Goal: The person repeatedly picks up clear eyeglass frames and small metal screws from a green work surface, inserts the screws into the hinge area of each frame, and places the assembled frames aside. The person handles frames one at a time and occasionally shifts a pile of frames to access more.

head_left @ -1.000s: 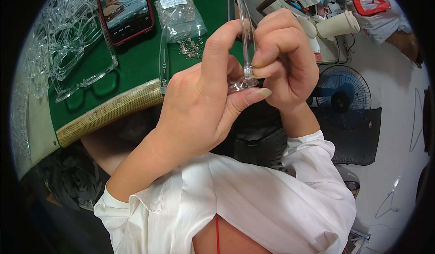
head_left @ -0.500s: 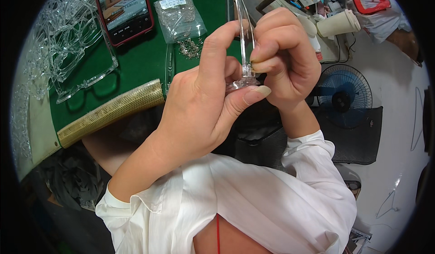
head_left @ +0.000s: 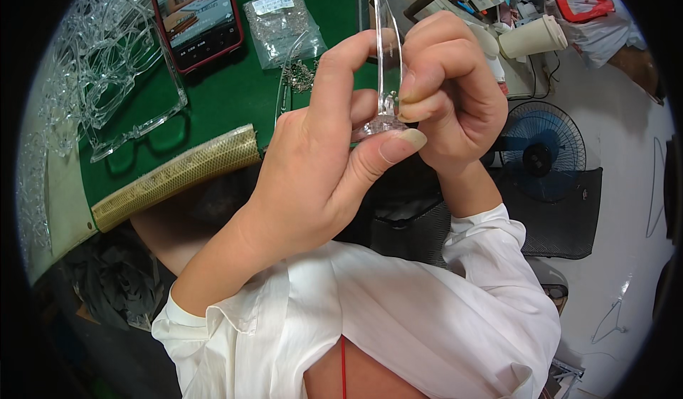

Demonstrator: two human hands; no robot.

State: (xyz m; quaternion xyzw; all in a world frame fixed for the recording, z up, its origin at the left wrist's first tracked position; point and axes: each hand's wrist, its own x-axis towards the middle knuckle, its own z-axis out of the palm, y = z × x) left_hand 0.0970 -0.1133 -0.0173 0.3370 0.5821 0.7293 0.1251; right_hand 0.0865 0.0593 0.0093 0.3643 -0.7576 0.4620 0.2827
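Clear plastic eyeglass frames (head_left: 386, 50) are held up in front of me, one temple arm pointing away. My left hand (head_left: 299, 150) is closed around the front of the frames, its thumb pressed below the hinge corner. The fingers of my right hand (head_left: 459, 89) are bent, with thumb and fingertip pinched right beside the hinge. Small shiny bits show at that corner; whatever the right fingertips hold is too small to name. The other temple arm sticks out past my left hand, over the green table top. Much of the frame front is hidden by my left hand.
A pile of clear eyeglass frames (head_left: 107, 65) covers the table's left. Beyond my hands are a phone (head_left: 203, 50), a labelled plastic bag (head_left: 284, 33) and loose small metal parts (head_left: 299, 77). A gold perforated strip (head_left: 178, 178) edges the table. A fan (head_left: 541, 150) and a cup (head_left: 533, 38) are at right.
The eyeglass frames have turned slightly in my left hand, and the far temple arm has swung outward over the small metal parts. My right fingertips have shifted slightly right.
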